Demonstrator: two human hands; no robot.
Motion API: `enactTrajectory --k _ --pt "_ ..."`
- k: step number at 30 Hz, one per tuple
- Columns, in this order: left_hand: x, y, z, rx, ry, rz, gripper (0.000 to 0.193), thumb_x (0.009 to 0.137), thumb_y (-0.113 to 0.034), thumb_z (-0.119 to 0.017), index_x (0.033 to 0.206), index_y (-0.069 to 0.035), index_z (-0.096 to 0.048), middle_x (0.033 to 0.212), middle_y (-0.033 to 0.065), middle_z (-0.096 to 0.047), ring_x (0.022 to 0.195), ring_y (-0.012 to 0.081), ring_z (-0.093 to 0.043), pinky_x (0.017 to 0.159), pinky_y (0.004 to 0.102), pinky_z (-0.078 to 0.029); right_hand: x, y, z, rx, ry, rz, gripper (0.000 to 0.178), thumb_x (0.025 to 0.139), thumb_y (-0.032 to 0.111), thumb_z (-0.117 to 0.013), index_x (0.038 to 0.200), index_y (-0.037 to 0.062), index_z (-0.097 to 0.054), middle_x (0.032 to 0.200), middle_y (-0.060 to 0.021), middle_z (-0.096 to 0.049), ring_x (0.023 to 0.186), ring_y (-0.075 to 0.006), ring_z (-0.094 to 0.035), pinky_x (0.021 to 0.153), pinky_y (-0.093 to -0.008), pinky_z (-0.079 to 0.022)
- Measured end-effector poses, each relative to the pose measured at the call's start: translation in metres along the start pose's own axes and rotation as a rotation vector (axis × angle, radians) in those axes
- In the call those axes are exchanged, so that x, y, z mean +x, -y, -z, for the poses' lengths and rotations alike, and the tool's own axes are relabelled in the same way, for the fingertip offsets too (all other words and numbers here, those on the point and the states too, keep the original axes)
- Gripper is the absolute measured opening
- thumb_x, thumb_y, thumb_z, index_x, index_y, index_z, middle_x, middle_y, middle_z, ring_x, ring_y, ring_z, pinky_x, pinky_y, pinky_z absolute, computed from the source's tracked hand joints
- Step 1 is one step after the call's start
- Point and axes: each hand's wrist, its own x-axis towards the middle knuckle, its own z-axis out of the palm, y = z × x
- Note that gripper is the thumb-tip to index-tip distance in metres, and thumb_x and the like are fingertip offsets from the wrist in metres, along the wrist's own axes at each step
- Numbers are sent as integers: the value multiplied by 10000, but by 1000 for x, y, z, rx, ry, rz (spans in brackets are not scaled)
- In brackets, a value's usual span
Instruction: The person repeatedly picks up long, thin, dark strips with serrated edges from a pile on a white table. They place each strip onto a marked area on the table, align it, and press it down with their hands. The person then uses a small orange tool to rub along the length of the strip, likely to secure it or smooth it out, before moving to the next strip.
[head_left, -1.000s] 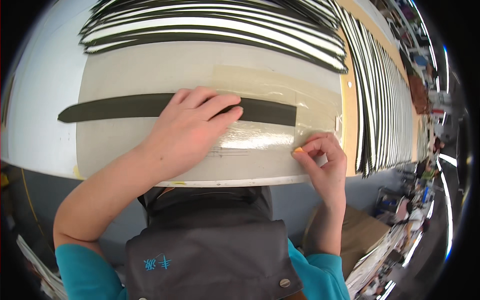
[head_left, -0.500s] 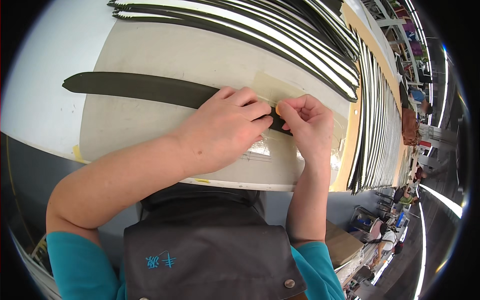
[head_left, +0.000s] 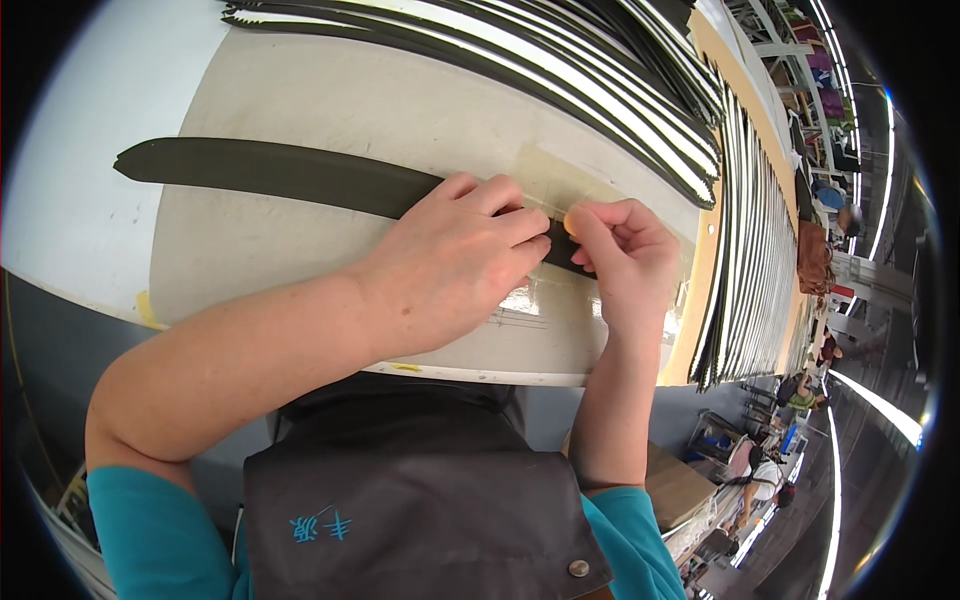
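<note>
A long dark olive strip [head_left: 280, 172], rounded at its left end, lies across the grey work mat [head_left: 300, 90]. My left hand [head_left: 450, 262] rests over the strip with bent fingers, its fingertips pressing the strip down; the thumb is hidden. Just to the right, my right hand [head_left: 635, 260] is closed in a pinch above the strip's right part. A small yellow-orange spot [head_left: 572, 222] shows at the pinching fingertips; I cannot make out what it is. Beneath both hands is a shiny clear sheet [head_left: 520, 300] with drawn lines.
Many dark-edged white strips [head_left: 520, 65] lie stacked along the mat's far side. More strips stand in a dense row [head_left: 755, 240] on a tan board [head_left: 705, 215] at the right. The table's front edge [head_left: 480, 376] runs before my apron. Other people work far off to the right.
Both hands have shifted very slightly to the right in the picture. The left hand still presses the strip, and the right hand keeps its pinch.
</note>
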Motion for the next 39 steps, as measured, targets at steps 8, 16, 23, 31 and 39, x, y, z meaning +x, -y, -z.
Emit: enactTrajectory --k 8,16,23,31,39 --pt "1 4 0 -60 -49 14 301 834 -108 -780 1130 -54 -768 1202 -6 -716 1108 234 -610 978 415 -520 -35 -19 10 44 18 115 63 920 7 -784 915 -8 -723 810 -23 -742 684 -18 -625 603 -177 -467" --pt "0 6 -2 -103 -95 20 255 840 -61 -748 1090 -26 -784 1177 5 -731 1088 229 -616 956 398 -531 -37 -24 1 2 23 135 57 916 3 -795 908 7 -738 765 9 -728 670 2 -613 598 -173 -467" --pt "1 5 0 -92 -77 14 259 833 -71 -751 1087 -27 -781 1190 4 -722 1093 228 -614 967 398 -526 -38 -27 -3 -175 -17 228 61 906 20 -807 892 18 -748 727 35 -705 638 -8 -599 584 -179 -469" --pt "3 5 1 -70 -51 12 264 835 -56 -746 1096 -34 -773 1184 -7 -713 1093 229 -608 969 396 -520 -28 -16 14 77 -3 135 56 920 17 -789 924 4 -734 804 -4 -732 656 -27 -603 598 -189 -477" --pt "3 5 0 -75 -58 8 307 799 -42 -744 1103 -38 -782 1194 -13 -711 1098 224 -599 976 390 -518 1 -3 3 -46 81 59 58 934 18 -760 921 -25 -724 802 -26 -735 665 -35 -622 624 -196 -504"
